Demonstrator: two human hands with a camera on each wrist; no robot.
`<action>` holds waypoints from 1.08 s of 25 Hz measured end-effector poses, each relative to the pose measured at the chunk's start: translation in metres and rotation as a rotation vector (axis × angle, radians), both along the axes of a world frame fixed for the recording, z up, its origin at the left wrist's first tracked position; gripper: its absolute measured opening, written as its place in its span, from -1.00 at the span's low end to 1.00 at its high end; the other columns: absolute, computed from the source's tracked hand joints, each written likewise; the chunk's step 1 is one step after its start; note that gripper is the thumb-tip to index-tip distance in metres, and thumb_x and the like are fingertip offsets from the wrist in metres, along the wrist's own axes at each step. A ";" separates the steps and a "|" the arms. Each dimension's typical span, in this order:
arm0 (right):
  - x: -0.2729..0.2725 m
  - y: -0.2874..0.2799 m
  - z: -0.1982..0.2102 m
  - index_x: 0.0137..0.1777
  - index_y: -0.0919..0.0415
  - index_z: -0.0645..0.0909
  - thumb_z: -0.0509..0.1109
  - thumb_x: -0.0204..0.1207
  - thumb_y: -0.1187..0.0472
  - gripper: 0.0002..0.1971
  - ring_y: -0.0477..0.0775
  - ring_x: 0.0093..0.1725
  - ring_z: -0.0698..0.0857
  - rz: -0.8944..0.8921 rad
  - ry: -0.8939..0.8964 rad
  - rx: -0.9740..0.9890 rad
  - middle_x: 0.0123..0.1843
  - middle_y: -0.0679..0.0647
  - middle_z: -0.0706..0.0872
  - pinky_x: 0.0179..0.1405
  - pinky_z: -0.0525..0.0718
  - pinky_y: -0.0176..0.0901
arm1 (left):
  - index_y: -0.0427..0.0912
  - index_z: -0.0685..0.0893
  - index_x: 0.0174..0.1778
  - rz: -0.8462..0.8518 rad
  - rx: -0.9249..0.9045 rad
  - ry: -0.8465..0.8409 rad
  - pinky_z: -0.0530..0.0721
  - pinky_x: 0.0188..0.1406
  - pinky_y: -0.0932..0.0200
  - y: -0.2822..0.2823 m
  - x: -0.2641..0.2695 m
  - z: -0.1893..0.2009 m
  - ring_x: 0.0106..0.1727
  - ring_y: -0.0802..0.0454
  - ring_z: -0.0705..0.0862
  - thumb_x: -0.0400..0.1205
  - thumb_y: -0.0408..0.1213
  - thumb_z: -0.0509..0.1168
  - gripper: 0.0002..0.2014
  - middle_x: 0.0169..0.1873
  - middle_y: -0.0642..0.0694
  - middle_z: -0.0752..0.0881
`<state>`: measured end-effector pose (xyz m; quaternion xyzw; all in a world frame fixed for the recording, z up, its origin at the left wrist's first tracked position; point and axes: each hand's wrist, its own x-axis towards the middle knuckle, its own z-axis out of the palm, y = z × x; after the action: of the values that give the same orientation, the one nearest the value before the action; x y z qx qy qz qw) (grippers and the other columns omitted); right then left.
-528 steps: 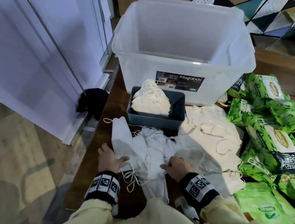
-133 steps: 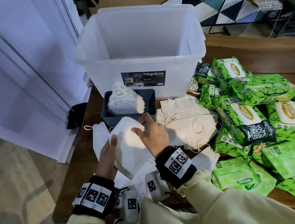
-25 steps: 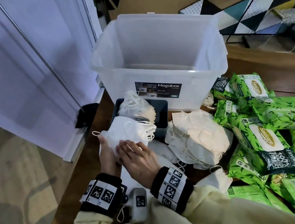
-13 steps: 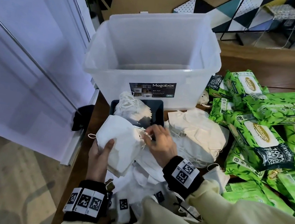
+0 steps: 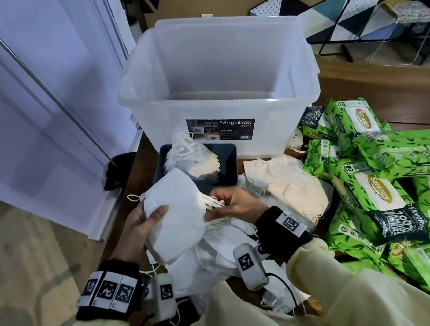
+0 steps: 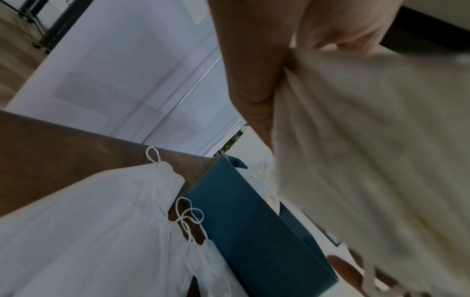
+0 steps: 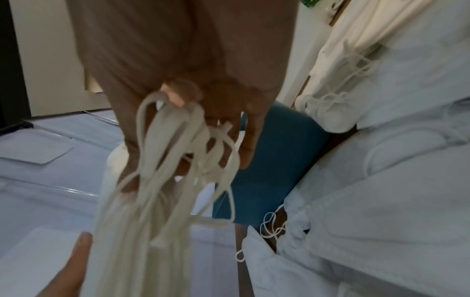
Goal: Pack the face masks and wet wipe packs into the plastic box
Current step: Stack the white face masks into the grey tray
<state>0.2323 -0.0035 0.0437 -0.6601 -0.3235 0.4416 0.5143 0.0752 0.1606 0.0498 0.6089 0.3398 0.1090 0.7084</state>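
Note:
My left hand [image 5: 144,222] grips a stack of white face masks [image 5: 175,212] from below, thumb on top, just above the table's near edge. My right hand [image 5: 228,202] pinches the bunched ear loops [image 7: 178,160] at the stack's right side. More white masks [image 5: 212,260] lie loose under the hands, and cream masks [image 5: 284,185] are piled to the right. A small dark blue tray [image 5: 224,164] with masks in it stands in front of the clear plastic box [image 5: 217,92], which looks empty. Green wet wipe packs [image 5: 384,189] are heaped on the right.
A white door or panel [image 5: 41,87] runs along the left of the wooden table [image 5: 138,159]. A black cloth-like thing [image 5: 118,170] hangs at the table's left edge. Beyond the box are a wooden counter and a metal frame [image 5: 360,31].
The mask stack stays in my left hand, held a little lower and flatter. My right hand has closed on the ear loops at its right edge.

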 end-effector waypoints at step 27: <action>0.075 -0.107 -0.093 0.51 0.44 0.10 0.58 0.33 0.08 -0.08 0.42 0.46 0.31 -0.968 -0.409 -0.982 0.45 0.45 0.32 0.44 0.29 0.14 | -0.17 0.67 0.12 0.094 -0.068 0.071 0.67 0.03 -0.01 -0.020 0.018 -0.022 0.06 -0.13 0.72 0.55 -0.36 0.38 -0.77 0.04 -0.14 0.76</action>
<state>0.3073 -0.1109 -0.0495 -0.9541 0.1515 0.1263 0.2252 0.0933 0.1408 0.0281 0.5711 0.3965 0.1089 0.7104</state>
